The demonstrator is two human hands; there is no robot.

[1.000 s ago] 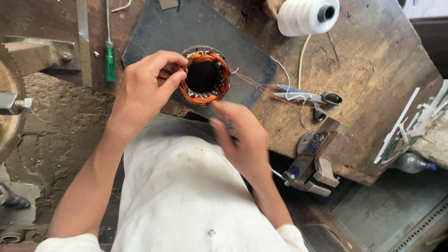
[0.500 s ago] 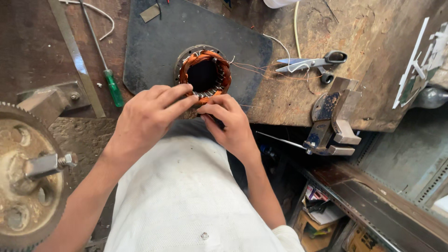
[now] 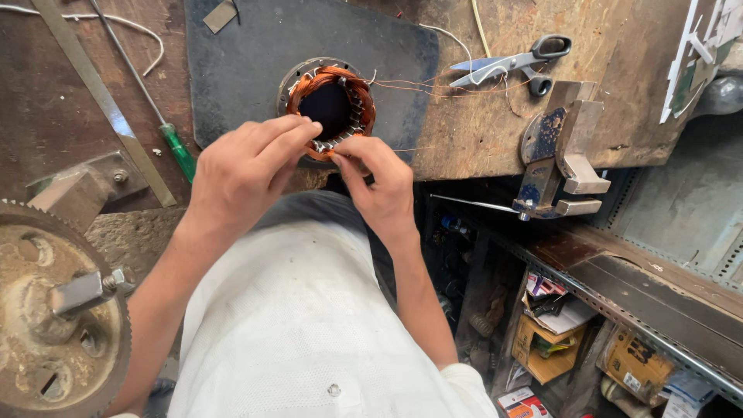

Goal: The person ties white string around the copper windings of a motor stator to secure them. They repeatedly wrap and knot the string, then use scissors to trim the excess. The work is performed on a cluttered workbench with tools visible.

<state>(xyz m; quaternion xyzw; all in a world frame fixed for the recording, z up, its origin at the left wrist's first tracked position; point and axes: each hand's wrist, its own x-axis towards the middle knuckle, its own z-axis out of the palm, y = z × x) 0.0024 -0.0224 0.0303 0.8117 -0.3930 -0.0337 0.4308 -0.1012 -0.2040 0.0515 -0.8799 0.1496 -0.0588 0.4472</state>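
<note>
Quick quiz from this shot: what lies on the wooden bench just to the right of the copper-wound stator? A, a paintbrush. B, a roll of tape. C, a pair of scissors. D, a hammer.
C: a pair of scissors with dark handles lies on the bench to the right of the stator, among thin copper wire strands leading from the windings.

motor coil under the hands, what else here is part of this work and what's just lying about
In hand:
- motor coil, copper-wound ring on the dark mat
- left hand and right hand, both pinching at its near rim
- thin copper wires trailing right from it

Lying about:
- scissors
- green-handled screwdriver
- metal clamp
- toothed wheel
</note>
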